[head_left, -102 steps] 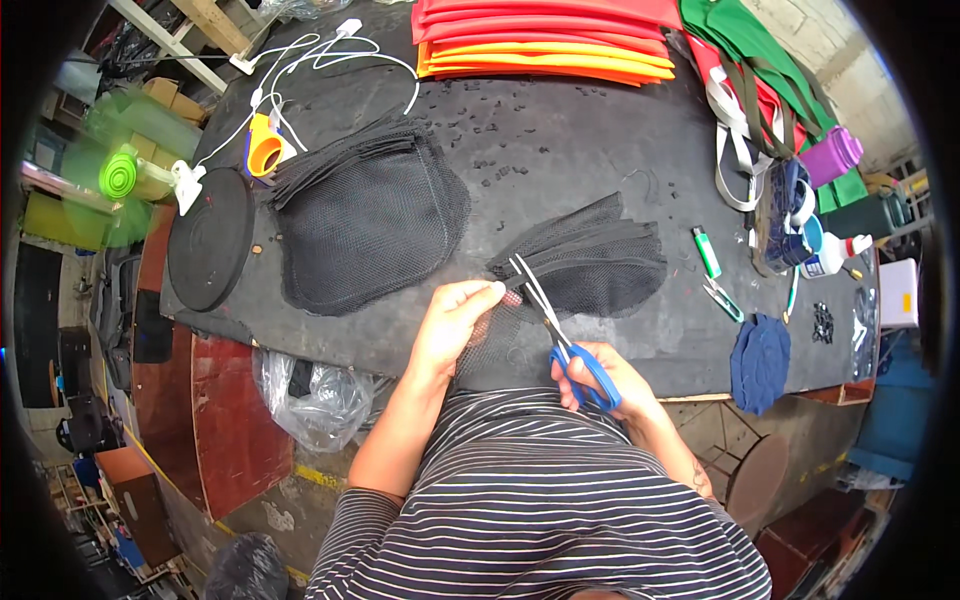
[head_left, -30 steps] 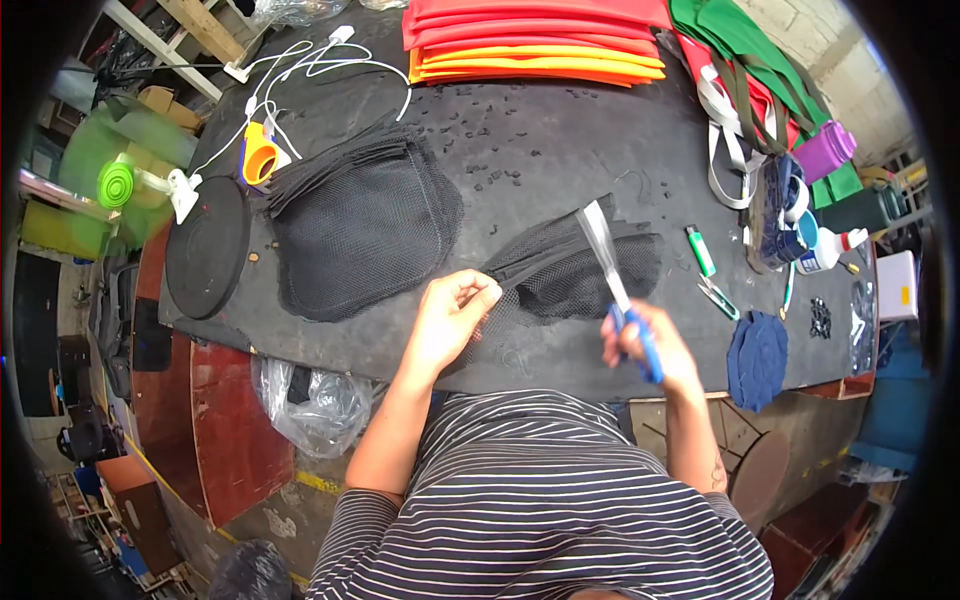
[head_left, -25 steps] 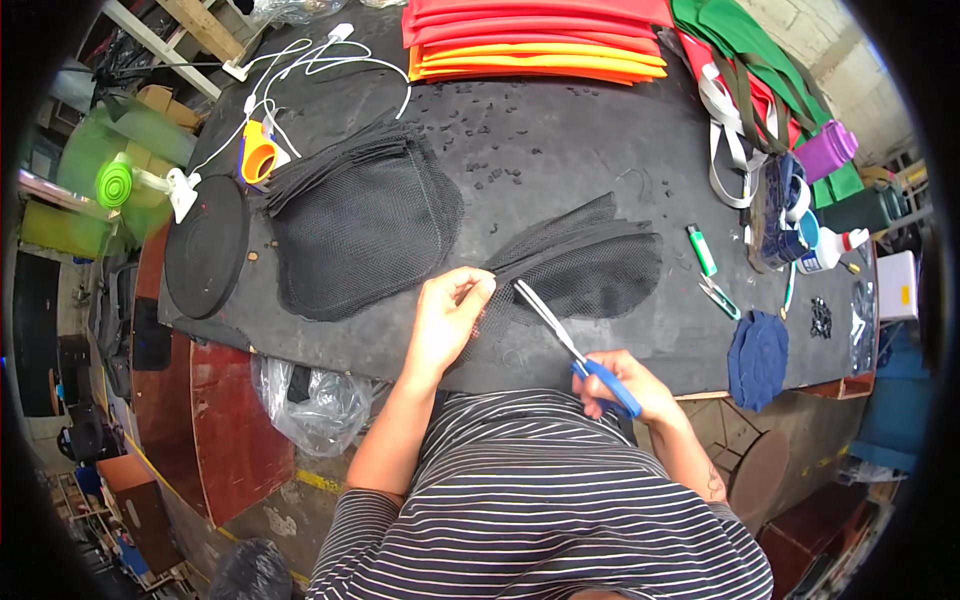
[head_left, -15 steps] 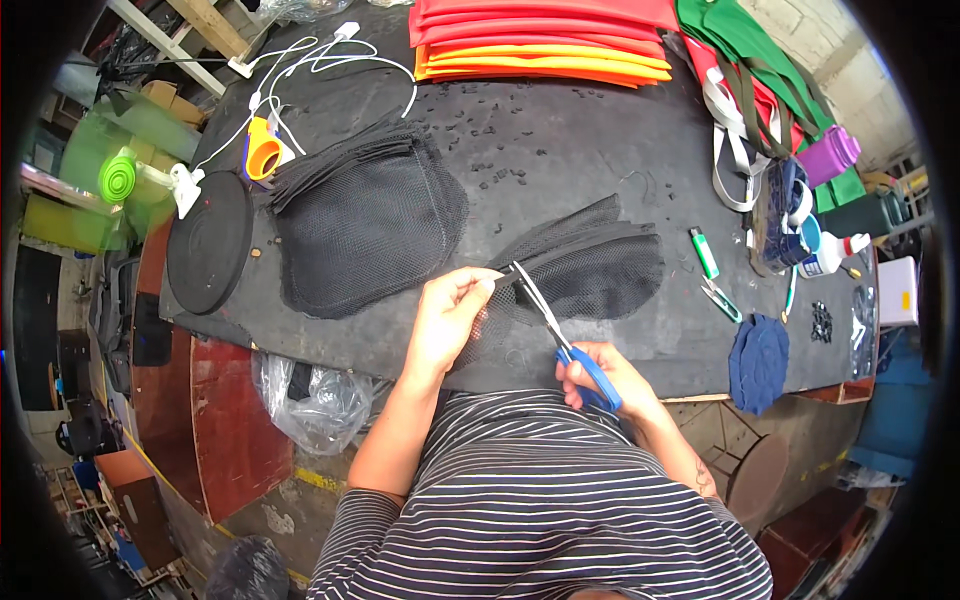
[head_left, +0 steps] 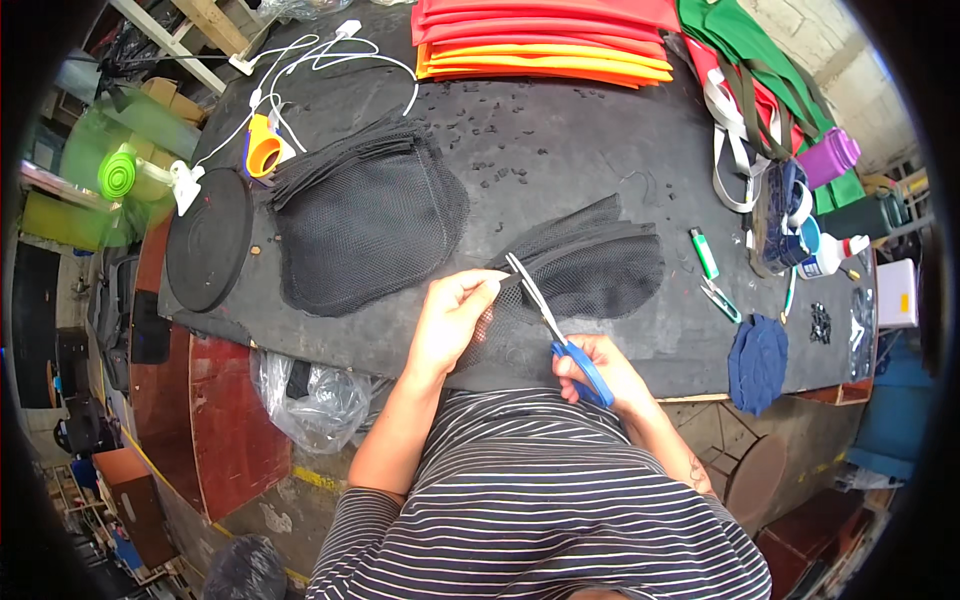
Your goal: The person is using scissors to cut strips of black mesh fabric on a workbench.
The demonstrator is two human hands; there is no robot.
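My left hand [head_left: 451, 318] pinches the edge of a black mesh piece [head_left: 512, 296], part of which hangs down below the fingers. In my right hand [head_left: 598, 372] is a pair of blue-handled scissors [head_left: 540, 303], blades pointing away and up to the left. The blade tips lie at the pinched edge, close to my left fingertips. Just beyond the scissors lies a small pile of black mesh pieces [head_left: 600, 268]. A larger stack of black mesh pieces [head_left: 365, 225] rests to the left.
Folded red and orange cloth [head_left: 545, 45] is stacked at the back. To the right lie a green lighter [head_left: 703, 252], thread snippers [head_left: 720, 300] and navy cloth [head_left: 758, 365]. A black webbing roll [head_left: 208, 240], an orange tape roll [head_left: 264, 155] and white cables [head_left: 330, 60] sit left. Black scraps [head_left: 490, 175] are scattered mid-table.
The scissors have shifted slightly up and left, and their blades look closer together. My left hand keeps its pinch on the mesh, moved only a little.
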